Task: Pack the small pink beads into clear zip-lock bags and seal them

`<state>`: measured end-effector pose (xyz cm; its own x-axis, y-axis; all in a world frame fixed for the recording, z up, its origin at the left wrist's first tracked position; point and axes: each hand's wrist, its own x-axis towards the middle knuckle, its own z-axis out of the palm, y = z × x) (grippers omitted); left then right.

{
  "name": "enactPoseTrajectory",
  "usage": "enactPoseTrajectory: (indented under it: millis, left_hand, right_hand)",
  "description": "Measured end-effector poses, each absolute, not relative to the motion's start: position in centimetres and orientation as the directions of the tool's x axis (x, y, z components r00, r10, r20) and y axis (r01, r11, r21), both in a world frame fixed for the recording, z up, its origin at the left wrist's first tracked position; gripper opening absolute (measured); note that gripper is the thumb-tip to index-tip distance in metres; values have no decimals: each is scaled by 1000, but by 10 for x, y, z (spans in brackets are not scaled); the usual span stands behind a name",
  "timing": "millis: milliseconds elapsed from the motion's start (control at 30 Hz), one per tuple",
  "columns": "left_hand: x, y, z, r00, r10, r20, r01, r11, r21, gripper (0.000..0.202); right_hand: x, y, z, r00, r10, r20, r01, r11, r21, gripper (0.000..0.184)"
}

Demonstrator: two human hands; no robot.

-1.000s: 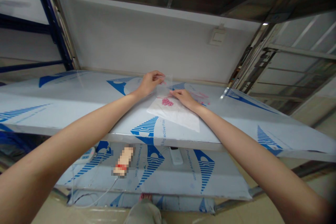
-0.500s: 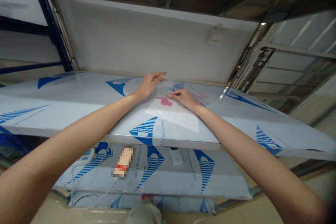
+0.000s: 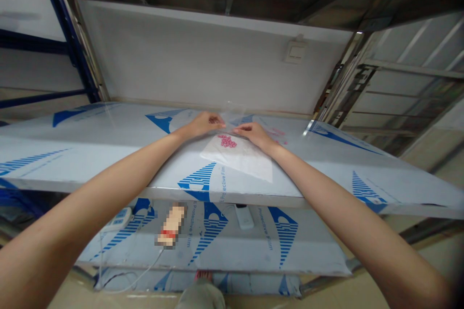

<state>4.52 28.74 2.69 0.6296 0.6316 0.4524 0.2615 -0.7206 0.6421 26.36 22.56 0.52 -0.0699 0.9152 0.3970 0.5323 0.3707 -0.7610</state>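
Note:
A thin see-through plastic bag [image 3: 250,164] lies on the shelf, with a cluster of small pink pieces [image 3: 227,141] showing in its middle. My left hand [image 3: 208,124] is closed in a pinch on the bag's upper part, just beyond the pink pieces. Close beside it, my right hand [image 3: 253,133] pinches the same clear film between thumb and forefinger. A second group of pink pieces [image 3: 278,134] lies right of my right hand, partly hidden behind it. Whether those are loose or inside other film I cannot tell.
The shelf [image 3: 108,154] is covered in blue-printed protective film. On a lower shelf rest a white device [image 3: 244,217], a blurred-out item [image 3: 172,227] with a cable, and a white box with buttons [image 3: 118,219]. A wall switch [image 3: 296,51] is behind; metal framing hangs overhead.
My left hand has come down and nearer to my right hand, its outstretched fingers now closing on the film. My right hand has stayed almost in place.

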Motion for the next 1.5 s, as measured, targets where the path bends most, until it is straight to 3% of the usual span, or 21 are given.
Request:
enactPoseTrajectory:
  millis: [267, 467, 767, 1033, 1300, 1500]
  left_hand:
    - [45, 276, 34, 611, 651, 451, 285, -712, 641, 18]
    - [45, 276, 35, 624, 656, 425, 344, -719, 604, 19]
    - [44, 275, 37, 638, 647, 418, 355, -729, 585, 19]
    - [45, 273, 37, 562, 702, 437, 249, -647, 721, 22]
    - [48, 279, 36, 607, 650, 457, 173, -670, 722, 13]
    - [49, 275, 32, 622, 648, 440, 129, -639, 758, 18]
  right_hand:
    - [260, 219, 11, -84, 909, 409, 501, 393, -771, 12]
    - [260, 219, 14, -59, 904, 423, 540, 385, -749, 8]
    - [261, 215, 18, 6, 906, 423, 541, 353, -763, 18]
    - [262, 217, 20, 2, 886, 463, 489, 403, -773, 22]
    - [262, 221, 23, -38, 884, 467, 471, 428, -771, 21]
    - [262, 217, 24, -80, 891, 448, 457, 432, -777, 24]
